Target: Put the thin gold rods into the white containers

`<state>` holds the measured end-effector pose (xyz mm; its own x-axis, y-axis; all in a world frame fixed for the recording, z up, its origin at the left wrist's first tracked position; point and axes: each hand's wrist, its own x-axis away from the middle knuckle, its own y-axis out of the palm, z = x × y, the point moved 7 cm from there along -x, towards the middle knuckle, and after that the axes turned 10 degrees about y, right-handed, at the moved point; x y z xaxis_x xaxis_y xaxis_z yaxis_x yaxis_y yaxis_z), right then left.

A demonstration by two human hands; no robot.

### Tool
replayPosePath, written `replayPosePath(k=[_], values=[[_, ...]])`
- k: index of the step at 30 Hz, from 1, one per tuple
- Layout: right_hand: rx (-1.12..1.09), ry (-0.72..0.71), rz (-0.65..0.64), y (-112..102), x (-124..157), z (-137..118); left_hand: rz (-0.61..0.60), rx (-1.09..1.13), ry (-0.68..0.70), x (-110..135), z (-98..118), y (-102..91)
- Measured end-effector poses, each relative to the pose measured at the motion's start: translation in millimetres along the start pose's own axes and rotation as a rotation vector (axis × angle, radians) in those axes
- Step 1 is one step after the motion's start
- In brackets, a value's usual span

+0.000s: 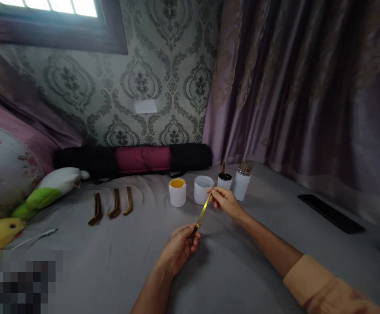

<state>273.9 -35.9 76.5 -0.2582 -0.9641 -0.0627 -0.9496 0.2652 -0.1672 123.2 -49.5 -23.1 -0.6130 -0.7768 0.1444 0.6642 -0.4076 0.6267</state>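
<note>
My left hand (181, 246) pinches the lower, dark end of a slim, shiny yellow strip (204, 210). Near the strip's upper end, the fingers of my right hand (224, 201) are closed on it. It slants up to the right between both hands, and its exact kind is unclear. Just behind my right hand stands a white cup (203, 197) with a pale inside. To its left is a white cup with orange-yellow contents (177, 196). Partly hidden behind my right hand is a white cup with a dark top (224, 181). Beside that, a taller white container (241, 188) holds several thin brown sticks.
Three bent brown-gold bundles (114, 204) lie on the grey sheet (121, 270) at left. A rolled black and maroon bag (144, 158) lies along the wall. Plush toys (47, 192) and a white cable (35, 237) are far left; a black phone (330, 213) lies right.
</note>
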Motion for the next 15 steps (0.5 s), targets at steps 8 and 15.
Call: replayPosePath(k=[8, 15], values=[[-0.011, -0.022, 0.105, -19.8, -6.8, -11.6, 0.023, -0.007, 0.001, -0.2, 1.5, 0.6], [0.007, -0.013, 0.149, -28.3, -6.5, -11.4, 0.04, -0.005, 0.01, -1.1, 0.4, -2.5]])
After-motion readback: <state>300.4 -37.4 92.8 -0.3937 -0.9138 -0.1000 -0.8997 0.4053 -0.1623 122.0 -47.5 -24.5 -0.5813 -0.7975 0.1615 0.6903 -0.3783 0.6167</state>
